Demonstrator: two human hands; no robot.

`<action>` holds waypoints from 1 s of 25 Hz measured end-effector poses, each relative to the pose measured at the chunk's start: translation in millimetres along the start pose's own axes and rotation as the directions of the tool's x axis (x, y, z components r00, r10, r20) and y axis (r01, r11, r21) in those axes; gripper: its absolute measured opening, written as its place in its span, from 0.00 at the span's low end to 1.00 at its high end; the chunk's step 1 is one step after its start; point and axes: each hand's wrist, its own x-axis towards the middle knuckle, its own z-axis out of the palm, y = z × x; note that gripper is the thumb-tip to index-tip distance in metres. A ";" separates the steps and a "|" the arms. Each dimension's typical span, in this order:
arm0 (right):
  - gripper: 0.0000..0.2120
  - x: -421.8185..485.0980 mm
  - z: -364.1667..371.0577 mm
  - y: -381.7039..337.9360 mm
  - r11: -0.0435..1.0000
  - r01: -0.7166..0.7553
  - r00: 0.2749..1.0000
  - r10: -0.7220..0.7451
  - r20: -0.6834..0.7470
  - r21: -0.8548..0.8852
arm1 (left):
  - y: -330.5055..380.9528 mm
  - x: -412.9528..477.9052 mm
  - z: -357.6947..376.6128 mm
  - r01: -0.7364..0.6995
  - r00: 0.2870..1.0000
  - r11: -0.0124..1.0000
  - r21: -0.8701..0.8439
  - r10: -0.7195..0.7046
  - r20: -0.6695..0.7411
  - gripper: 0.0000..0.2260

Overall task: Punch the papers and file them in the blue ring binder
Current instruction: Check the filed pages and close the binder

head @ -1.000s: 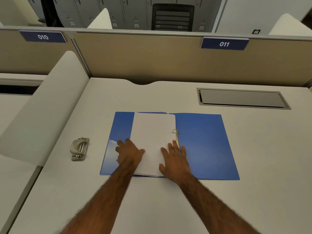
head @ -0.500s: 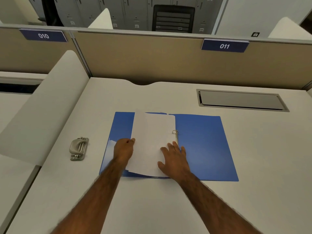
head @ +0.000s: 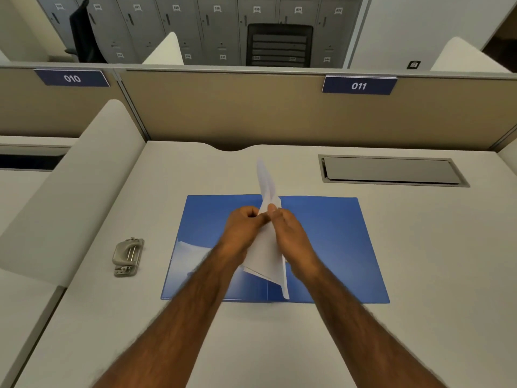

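Curled fingers pinch a sheaf of white papers (head: 267, 247) from both sides, the left hand (head: 239, 231) and right hand (head: 289, 233) meeting near its upper part, so the sheets stand on edge over the open blue ring binder (head: 333, 247). The binder lies flat on the pale desk (head: 419, 275); a metal hole punch (head: 128, 256) sits well to its left

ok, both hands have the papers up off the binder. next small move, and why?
Probably carry the papers left to the hole punch: left hand and right hand pinch them on edge above the open blue binder, and I can see no punched holes.
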 end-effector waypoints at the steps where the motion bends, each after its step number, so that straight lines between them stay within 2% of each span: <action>1: 0.22 0.0 -8.5 -3.5 0.997 -0.033 0.999 0.035 -0.027 0.075 | 5.2 -1.6 12.0 -0.023 0.999 1.000 -0.011 0.023 0.028 0.13; 5: 0.19 3.8 -47.7 -9.3 0.964 -0.074 0.989 0.104 -0.103 0.256 | 16.3 -4.6 64.2 -0.121 0.989 0.991 0.060 0.115 0.094 0.13; 11: 0.14 14.5 -103.3 22.8 0.922 -0.054 0.973 0.135 -0.189 0.382 | 14.0 -13.8 134.7 -0.316 0.944 0.910 0.270 0.273 0.184 0.10; 14: 0.10 19.2 -124.4 39.2 0.886 -0.068 0.958 0.186 -0.217 0.459 | 1.2 -14.7 156.4 -0.342 0.931 0.881 0.327 0.271 0.244 0.12; 18: 0.09 24.0 -149.8 53.7 0.800 -0.152 0.936 0.305 -0.175 0.581 | -15.5 -14.6 169.7 -0.331 0.916 0.871 0.364 0.202 0.348 0.17; 21: 0.08 37.4 -167.1 67.1 0.775 -0.251 0.900 0.407 -0.154 0.580 | -29.9 -13.7 162.0 -0.322 0.901 0.860 0.396 0.150 0.408 0.19; 23: 0.07 48.1 -175.9 76.6 0.809 -0.276 0.897 0.410 -0.163 0.519 | -45.9 -11.8 151.9 -0.342 0.898 0.831 0.439 0.152 0.412 0.16; 25: 0.04 56.8 -181.9 85.0 0.865 -0.271 0.909 0.375 -0.184 0.422 | -68.0 -8.0 137.1 -0.427 0.895 0.724 0.541 0.253 0.368 0.13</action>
